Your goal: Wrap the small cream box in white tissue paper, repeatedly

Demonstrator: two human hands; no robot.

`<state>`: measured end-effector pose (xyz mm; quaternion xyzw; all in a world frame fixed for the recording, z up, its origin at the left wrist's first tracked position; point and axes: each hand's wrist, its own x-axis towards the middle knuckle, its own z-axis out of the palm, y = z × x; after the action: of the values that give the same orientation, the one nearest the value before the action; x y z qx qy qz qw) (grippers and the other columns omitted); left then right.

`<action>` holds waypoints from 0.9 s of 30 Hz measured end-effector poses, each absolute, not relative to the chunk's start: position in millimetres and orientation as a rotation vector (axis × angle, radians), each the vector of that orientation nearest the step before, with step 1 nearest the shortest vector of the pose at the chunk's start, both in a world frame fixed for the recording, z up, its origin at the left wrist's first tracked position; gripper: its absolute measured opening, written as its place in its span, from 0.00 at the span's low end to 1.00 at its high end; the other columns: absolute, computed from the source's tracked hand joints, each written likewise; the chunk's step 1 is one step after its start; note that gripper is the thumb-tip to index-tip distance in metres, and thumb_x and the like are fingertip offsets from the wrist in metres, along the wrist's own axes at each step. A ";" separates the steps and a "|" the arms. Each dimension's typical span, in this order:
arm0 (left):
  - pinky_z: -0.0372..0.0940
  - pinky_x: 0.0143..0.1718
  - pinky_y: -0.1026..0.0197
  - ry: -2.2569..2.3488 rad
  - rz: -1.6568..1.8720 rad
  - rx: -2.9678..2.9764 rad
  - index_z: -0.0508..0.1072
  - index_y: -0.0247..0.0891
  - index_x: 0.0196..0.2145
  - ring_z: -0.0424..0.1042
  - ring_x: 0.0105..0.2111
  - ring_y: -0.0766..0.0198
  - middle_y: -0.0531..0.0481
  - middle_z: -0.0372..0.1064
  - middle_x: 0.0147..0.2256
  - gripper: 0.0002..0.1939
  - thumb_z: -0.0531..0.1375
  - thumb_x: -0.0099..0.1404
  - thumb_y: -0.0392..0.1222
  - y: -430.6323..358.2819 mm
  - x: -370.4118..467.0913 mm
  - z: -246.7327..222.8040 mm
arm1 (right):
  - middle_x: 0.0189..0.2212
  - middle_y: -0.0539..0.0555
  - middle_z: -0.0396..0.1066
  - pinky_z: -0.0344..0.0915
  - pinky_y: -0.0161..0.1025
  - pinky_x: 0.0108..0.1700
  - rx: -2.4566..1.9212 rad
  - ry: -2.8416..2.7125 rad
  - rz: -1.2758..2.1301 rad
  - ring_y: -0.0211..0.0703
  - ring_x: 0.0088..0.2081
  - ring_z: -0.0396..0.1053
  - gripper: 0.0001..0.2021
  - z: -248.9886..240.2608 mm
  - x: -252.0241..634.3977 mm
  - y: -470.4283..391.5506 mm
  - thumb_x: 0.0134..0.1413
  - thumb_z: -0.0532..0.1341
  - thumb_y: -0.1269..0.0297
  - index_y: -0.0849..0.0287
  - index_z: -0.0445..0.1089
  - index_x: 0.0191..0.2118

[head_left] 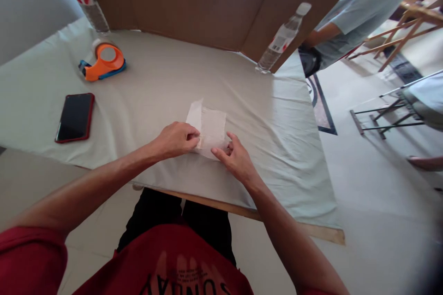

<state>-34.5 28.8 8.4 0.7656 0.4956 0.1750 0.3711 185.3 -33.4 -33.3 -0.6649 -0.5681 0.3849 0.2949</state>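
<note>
A thin whitish sheet, like tissue or paper, lies partly unfolded near the front edge of the cloth-covered table. My left hand is closed at the sheet's left side, its thumb and fingertips pinching an edge. At the lower right of the sheet is my right hand, thumb and forefinger apart, with its fingertips beside the edge. Its other fingers are curled and partly hidden. A small yellowish patch shows on the sheet by my left fingertips.
An orange tape dispenser and a dark phone in a red case lie at the left. Bottles stand at the back left and right by a brown board. A person is beyond it.
</note>
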 end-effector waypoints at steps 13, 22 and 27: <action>0.63 0.38 0.62 1.151 0.335 2.164 0.81 0.39 0.35 0.70 0.32 0.63 0.50 0.73 0.31 0.11 0.57 0.62 0.38 25.9 -40.1 6.3 | 0.22 0.43 0.64 0.65 0.43 0.32 -1.555 -1.481 1.009 0.43 0.25 0.62 0.41 -42.7 162.6 -10.5 0.51 0.64 0.60 0.60 0.51 0.69; 0.59 0.34 0.60 1.193 0.304 2.368 0.79 0.36 0.36 0.65 0.31 0.62 0.46 0.69 0.32 0.09 0.59 0.66 0.41 18.6 -26.3 -2.9 | 0.22 0.43 0.61 0.64 0.41 0.29 -1.490 -1.290 1.109 0.41 0.24 0.62 0.43 -32.2 150.9 -13.1 0.52 0.65 0.57 0.61 0.48 0.71; 0.61 0.35 0.60 1.169 0.293 2.386 0.77 0.35 0.35 0.67 0.32 0.61 0.46 0.70 0.32 0.08 0.60 0.66 0.41 20.7 -26.1 -4.0 | 0.26 0.46 0.67 0.67 0.43 0.30 -1.436 -1.176 1.148 0.42 0.26 0.66 0.47 -31.6 144.7 -15.3 0.53 0.66 0.54 0.58 0.43 0.72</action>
<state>-26.1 20.7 -4.0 0.8682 0.4254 0.1065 0.2321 144.7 -15.3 -31.6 -0.5838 -0.4781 0.4665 0.4614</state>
